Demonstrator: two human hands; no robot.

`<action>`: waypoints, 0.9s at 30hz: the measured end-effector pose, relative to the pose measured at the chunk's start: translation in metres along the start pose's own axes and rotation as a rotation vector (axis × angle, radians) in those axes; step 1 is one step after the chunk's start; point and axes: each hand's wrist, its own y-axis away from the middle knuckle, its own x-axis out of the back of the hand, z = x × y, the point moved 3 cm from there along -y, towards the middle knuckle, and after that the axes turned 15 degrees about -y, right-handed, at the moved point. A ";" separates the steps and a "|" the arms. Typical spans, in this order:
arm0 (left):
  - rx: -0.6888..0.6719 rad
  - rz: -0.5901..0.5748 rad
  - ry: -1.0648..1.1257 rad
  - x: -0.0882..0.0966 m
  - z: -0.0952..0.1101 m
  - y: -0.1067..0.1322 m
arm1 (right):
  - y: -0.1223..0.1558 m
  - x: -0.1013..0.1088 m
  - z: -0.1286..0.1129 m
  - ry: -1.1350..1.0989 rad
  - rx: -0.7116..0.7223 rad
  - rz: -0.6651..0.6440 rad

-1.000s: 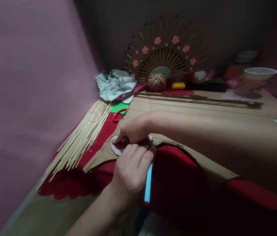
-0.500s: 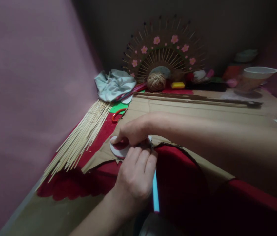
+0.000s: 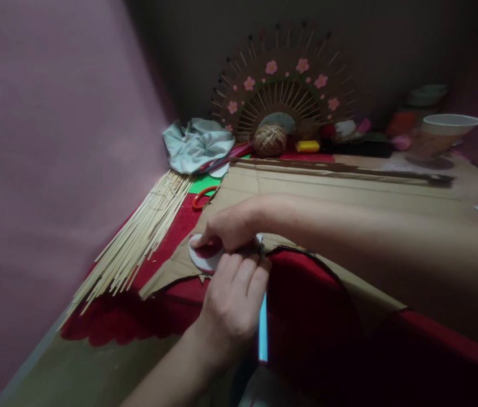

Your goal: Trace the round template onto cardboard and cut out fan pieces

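Observation:
My right hand reaches in from the right, fingers bent and pressed down on a white round disc with a red middle. The disc lies on the corner of a brown cardboard sheet. Just below it, my left hand is closed around a thin blue-handled tool, whose tip meets the disc's edge by the cut rim of the cardboard. The tip itself is hidden by my fingers. A red cloth shows beneath the cut-out cardboard.
A bundle of thin bamboo sticks lies along the pink wall at left. Orange-handled scissors rest near them. At the back stand a stick fan with pink flowers, a twine ball, a crumpled cloth and a white bowl.
My left hand has shifted slightly along the disc's edge and the blue tool has tilted a little. My right hand stays pressed on the disc.

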 end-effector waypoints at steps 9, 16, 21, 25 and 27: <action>-0.020 0.003 0.003 0.008 0.006 0.000 | 0.000 0.000 -0.002 0.093 0.014 -0.077; -0.024 0.001 0.054 0.022 0.004 0.013 | -0.003 -0.002 0.002 0.109 -0.008 -0.088; -0.006 0.010 0.126 0.027 -0.001 0.018 | -0.002 -0.002 0.002 0.069 -0.035 -0.088; 0.058 0.026 0.195 0.029 -0.006 0.023 | -0.002 -0.003 0.002 0.086 -0.027 -0.076; 0.098 0.008 0.227 0.034 -0.007 0.025 | -0.003 -0.004 0.003 0.091 -0.037 -0.069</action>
